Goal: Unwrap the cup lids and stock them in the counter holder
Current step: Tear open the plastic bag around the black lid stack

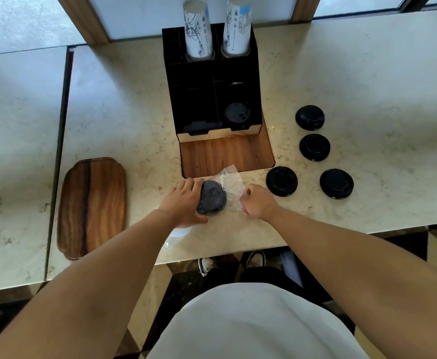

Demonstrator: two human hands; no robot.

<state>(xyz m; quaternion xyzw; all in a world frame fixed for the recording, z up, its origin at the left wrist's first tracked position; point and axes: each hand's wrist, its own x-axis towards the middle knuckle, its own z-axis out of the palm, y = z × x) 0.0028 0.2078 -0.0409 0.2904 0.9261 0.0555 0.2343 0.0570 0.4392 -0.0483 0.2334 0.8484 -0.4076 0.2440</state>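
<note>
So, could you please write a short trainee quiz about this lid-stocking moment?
1. How many loose black plastic lids lie right of the black counter holder?
2. True or false: the wooden tray carries lids.
3. Which hand pulls the clear plastic wrap?

Key:
1. Four, e.g..
2. False.
3. The right hand; the left hand steadies the wrapped lid stack.

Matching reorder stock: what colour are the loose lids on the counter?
Black, all four loose lids, clearest in the head view.
</note>
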